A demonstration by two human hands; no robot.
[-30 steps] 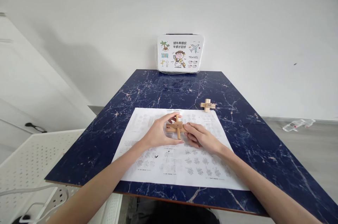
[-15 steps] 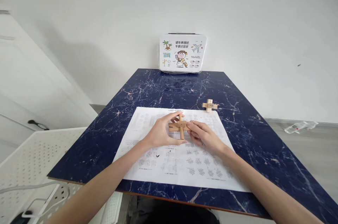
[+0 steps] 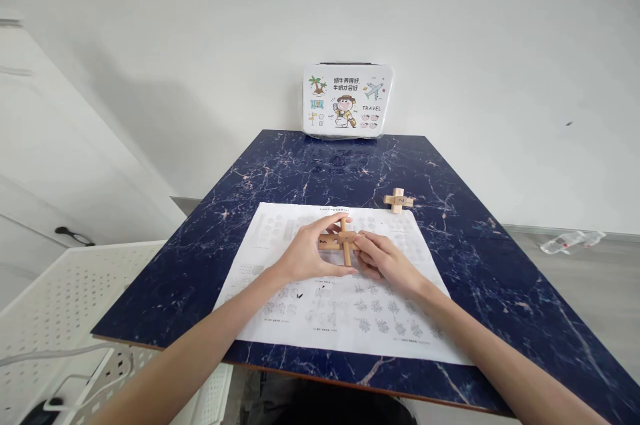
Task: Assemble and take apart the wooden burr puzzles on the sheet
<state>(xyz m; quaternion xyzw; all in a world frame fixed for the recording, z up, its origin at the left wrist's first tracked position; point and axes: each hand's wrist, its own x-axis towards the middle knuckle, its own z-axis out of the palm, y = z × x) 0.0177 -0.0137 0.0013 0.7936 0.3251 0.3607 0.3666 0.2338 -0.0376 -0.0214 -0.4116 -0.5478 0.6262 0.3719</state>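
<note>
Between my hands, above the printed sheet (image 3: 345, 338), is a cross-shaped wooden block puzzle (image 3: 330, 241) with a dark mark on its left block and a thin rod running through it. My left hand (image 3: 310, 251) is curved round it, thumb and a finger at the two ends of the rod. My right hand (image 3: 383, 257) pinches the right end of the puzzle, its other fingers curled below. Beyond the sheet's upper right corner lies a second wooden cross puzzle (image 3: 399, 201), bearing a mark like a 2; neither hand touches it.
A white case (image 3: 347, 101) with cartoon prints stands against the wall at the far end of the blue marbled table (image 3: 290, 171). Left of the table is a white perforated surface (image 3: 45, 285) with cables. A clear plastic bottle (image 3: 570, 242) lies on the floor at right.
My right fingers have shifted slightly on the puzzle's right end. The wooden puzzle stays in both hands in nearly the same place, and the view has moved very slightly.
</note>
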